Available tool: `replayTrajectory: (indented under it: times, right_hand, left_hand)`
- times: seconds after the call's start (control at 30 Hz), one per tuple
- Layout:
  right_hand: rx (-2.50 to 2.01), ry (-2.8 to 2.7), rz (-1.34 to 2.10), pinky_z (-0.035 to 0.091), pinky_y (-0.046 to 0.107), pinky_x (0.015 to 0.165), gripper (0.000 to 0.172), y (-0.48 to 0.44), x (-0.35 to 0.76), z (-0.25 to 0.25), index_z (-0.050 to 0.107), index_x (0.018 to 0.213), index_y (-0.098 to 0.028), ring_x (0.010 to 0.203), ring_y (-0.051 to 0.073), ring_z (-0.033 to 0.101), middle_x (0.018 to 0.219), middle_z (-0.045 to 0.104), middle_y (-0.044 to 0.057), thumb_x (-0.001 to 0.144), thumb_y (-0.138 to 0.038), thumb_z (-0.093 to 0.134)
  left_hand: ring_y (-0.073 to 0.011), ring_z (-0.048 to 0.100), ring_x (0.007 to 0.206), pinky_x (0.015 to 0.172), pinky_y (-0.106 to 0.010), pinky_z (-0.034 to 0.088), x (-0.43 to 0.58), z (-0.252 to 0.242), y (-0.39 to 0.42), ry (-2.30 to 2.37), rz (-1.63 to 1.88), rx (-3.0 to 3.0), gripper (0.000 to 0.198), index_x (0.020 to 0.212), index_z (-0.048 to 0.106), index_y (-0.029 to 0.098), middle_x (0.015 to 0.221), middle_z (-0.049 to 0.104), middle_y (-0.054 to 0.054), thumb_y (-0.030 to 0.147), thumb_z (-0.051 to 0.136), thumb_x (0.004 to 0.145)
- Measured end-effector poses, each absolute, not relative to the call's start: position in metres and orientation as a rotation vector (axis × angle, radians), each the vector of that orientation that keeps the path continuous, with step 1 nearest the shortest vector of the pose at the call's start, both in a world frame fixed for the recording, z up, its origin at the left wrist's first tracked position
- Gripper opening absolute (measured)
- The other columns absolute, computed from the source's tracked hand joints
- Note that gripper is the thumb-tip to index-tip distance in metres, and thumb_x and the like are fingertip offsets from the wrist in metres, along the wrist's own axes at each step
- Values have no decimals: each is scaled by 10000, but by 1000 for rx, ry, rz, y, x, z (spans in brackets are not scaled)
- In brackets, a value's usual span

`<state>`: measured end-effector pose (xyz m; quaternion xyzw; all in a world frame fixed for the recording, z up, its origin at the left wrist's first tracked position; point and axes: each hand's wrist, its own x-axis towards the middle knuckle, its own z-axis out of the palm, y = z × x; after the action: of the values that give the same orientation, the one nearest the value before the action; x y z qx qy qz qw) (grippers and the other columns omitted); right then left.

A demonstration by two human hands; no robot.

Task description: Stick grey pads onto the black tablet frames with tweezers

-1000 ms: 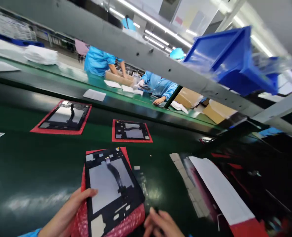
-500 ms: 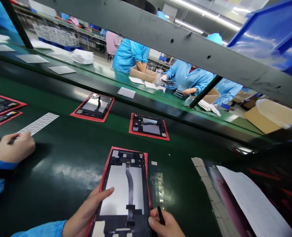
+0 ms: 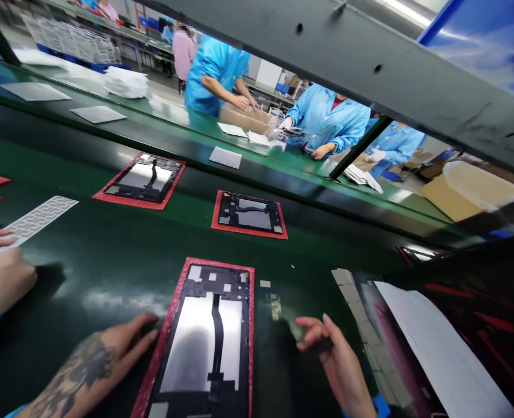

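A flat tablet panel [image 3: 202,342] with a black frame, silver middle and dark ribbon cable lies on a red foam sheet [image 3: 250,371] in front of me. Beside the sheet's left edge is my left hand [image 3: 122,348], its thumb and fingers apart and holding nothing. My right hand [image 3: 333,354] is over the bench to the right of the panel, fingers curled round a slim black tool [image 3: 322,346] that is mostly hidden. Near those fingertips, clear tape strips [image 3: 276,307] and a small pale sticker [image 3: 265,284] lie on the green bench.
Two more panels on red foam, a left one [image 3: 146,179] and a right one [image 3: 249,213], lie farther back. At the left, a co-worker's hands [image 3: 7,281] are on a white sticker sheet [image 3: 43,217]. White paper [image 3: 440,342] lies right; a metal beam [image 3: 326,52] crosses above.
My left hand has let go of the panel and moved left. My right hand has moved right and up, away from the panel's edge. The panel now rests on the bench.
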<state>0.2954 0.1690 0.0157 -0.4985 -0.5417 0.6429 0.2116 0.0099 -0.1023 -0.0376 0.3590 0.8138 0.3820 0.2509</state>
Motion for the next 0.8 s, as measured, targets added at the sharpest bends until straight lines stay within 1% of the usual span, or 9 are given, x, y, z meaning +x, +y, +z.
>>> replayTrajectory:
  times: [0.1,0.17,0.2,0.27,0.33,0.4,0.53,0.7,0.8]
  right_hand:
    - [-1404,-1377,1827,449,233,430,745,197,278,12,697,629,-138,430,122,441,473,506,20,590,-870,562]
    - [-1376,-1271,1816,388,197,368,736,210,262,2,692,660,-138,370,86,354,406,419,-34,549,-861,607]
    - [-1337,-1219,1804,401,189,380,693,215,254,-3,693,683,-144,390,86,383,436,453,-34,526,-818,676]
    - [-1267,-1151,1797,460,185,446,594,221,242,-12,708,769,-162,495,103,487,553,548,-21,474,-663,829]
    - [-1220,-1143,1812,486,183,482,557,224,238,-18,720,860,-184,579,118,536,624,580,-23,459,-526,898]
    - [-1201,-1168,1784,504,191,505,533,227,240,-22,725,902,-195,642,134,568,668,600,-18,494,-494,894]
    - [-1201,-1280,1717,567,297,669,530,230,248,-26,718,915,-163,863,225,637,932,678,69,556,-530,853]
    - [-1234,-1380,1586,560,315,629,518,230,244,-35,608,826,-157,640,198,660,676,661,24,583,-558,829]
    - [-1258,-1400,1526,556,297,586,531,228,239,-39,563,805,-171,626,199,662,655,649,14,581,-581,817]
  left_hand:
    - [-188,674,841,747,-233,531,5,-24,-80,2401,918,1558,262,1070,638,259,991,700,-30,388,516,878]
    - [-177,665,843,750,-236,526,23,-14,-40,2246,933,1911,261,1070,636,229,981,692,-56,280,429,919]
    - [-187,659,879,784,-261,525,36,-10,-16,2140,924,2054,274,1060,643,217,1001,690,-72,234,407,920]
    - [-275,599,1076,959,-426,457,60,-9,35,1999,846,2208,263,1096,643,204,1160,645,-116,224,501,875]
    - [-382,481,1220,1023,-592,337,77,-17,76,1923,719,2228,367,1165,625,214,1303,556,-148,315,646,813]
    - [-445,396,1271,1013,-677,263,86,-32,102,1905,641,2209,513,1211,606,234,1363,500,-158,475,693,766]
    - [-430,356,1302,1034,-683,184,87,-69,111,1958,650,2250,599,1292,541,282,1398,468,-133,655,491,826]
    - [-410,370,1294,1043,-651,168,83,-78,106,1984,598,2338,566,1312,518,311,1407,460,-113,646,427,864]
    - [-404,333,1319,1045,-640,182,82,-75,109,1944,534,2341,565,1340,484,324,1423,442,-105,632,438,868]
